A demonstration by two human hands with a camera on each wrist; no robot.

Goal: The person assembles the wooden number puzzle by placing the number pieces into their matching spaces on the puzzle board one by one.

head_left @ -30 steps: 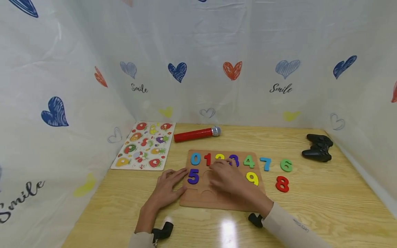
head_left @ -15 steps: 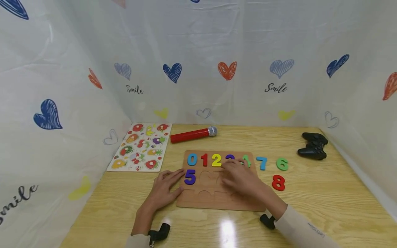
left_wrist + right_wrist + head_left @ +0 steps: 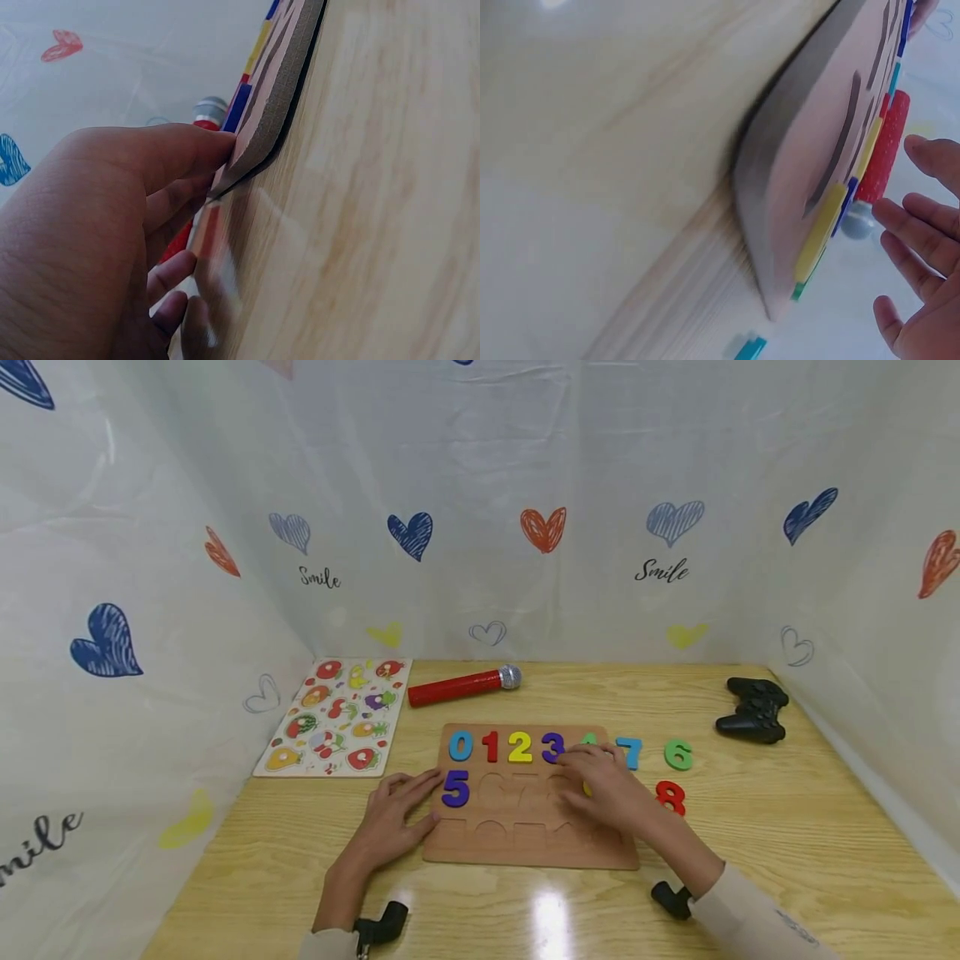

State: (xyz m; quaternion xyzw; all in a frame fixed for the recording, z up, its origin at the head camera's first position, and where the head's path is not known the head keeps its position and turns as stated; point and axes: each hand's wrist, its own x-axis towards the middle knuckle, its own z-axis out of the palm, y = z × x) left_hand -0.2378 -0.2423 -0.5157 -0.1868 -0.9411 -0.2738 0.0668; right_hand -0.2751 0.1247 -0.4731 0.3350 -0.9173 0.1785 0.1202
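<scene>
Right hand [image 3: 606, 787] has slid rightward, baring more of the purple 3 [image 3: 553, 748]; it hangs over the number board [image 3: 480, 847], fingers parted, holding nothing. Left hand [image 3: 393, 818] rests against the board's left edge. Fitting numbers seems underway; next calls for lifting blue 7 [image 3: 632, 754], green 6 [image 3: 669, 756] or red 8 [image 3: 670, 797].

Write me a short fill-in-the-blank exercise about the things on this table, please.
The purple 5 sits on the brown board, directly below the blue number ____.
The red piece lying off the board is the number ____.
The game controller on the right is coloured ____.

Missing words: 0; 8; black.
</scene>
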